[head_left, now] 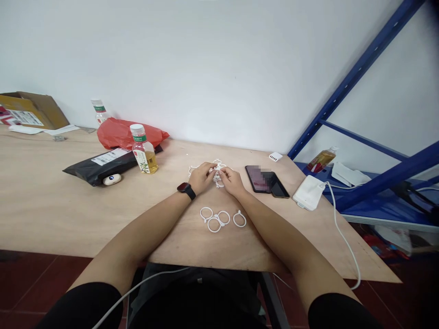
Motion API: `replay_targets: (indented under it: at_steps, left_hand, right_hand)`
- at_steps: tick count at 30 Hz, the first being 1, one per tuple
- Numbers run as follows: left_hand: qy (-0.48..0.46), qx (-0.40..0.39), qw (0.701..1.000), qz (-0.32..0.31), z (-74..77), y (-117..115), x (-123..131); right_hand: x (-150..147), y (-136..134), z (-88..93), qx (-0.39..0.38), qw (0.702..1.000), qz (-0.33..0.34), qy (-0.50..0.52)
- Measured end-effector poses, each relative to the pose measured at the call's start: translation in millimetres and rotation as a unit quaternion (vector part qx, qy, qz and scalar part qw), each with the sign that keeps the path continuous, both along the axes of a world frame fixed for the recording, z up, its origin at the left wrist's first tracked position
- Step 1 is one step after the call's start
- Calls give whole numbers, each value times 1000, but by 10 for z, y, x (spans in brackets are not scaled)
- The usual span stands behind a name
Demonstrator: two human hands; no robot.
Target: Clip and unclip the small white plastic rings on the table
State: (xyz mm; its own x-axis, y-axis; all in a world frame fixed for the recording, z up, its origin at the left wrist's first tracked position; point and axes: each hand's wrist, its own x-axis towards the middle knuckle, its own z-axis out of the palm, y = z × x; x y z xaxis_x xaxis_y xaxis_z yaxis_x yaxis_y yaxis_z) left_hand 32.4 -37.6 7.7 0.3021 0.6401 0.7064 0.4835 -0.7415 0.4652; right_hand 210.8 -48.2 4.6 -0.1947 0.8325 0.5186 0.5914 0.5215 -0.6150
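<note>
Overall, taking the hands as the clock's centre: one white wall (pixel 219 82) across twelve; one pale wooden tabletop (pixel 85 219) below it. One blue metal rack (pixel 356 132) from two to three. One cardboard box (pixel 53 109), well apart, between nine and ten. One red plastic bag (pixel 133 130) at ten. One black parcel (pixel 85 169) at nine. Three bottles (pixel 148 157): one in front of the bag, one behind it, one on the rack at three. At centre, two hands, left hand (pixel 201 175) and right hand (pixel 233 181), both with fingertips pinched on one white ring cluster (pixel 217 173); its count half hidden by fingers, impossible to tell. Two phones (pixel 255 179), close together, at three. One white power block (pixel 307 192) just past three, cable attached. One black watch (pixel 185 188) on the left wrist. One small white case (pixel 112 179) at nine, beside the parcel. One white charger (pixel 275 156) between two and three. Lastly, four loose white rings (pixel 216 216): three touching at six, one apart at five.
</note>
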Motion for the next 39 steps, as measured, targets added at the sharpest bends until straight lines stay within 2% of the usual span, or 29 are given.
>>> replay_targets:
  at_steps: [7,14,18,21,27,39]
  left_hand:
    - [11,18,1000,-7,15,-28,-4]
    - [9,-13,999,45,9,-3,2]
    - [12,-6,1000,11,4,32,-26]
    - [16,-1,1000,-6,3,33,-47]
    - [30,-7,1000,0,0,17,-40]
    - [34,0,999,-9,-24,36,-33]
  right_hand:
    - [-3,1,5,13,997,14,-70]
    - [-21,-12,-31,13,996,23,-85]
    - [-39,-32,-34,23,993,36,-113]
    - [-31,-33,-16,19,994,35,-101]
    - [-13,-26,2,-2,998,32,-62]
    - [-29,-37,-6,-10,998,31,-53]
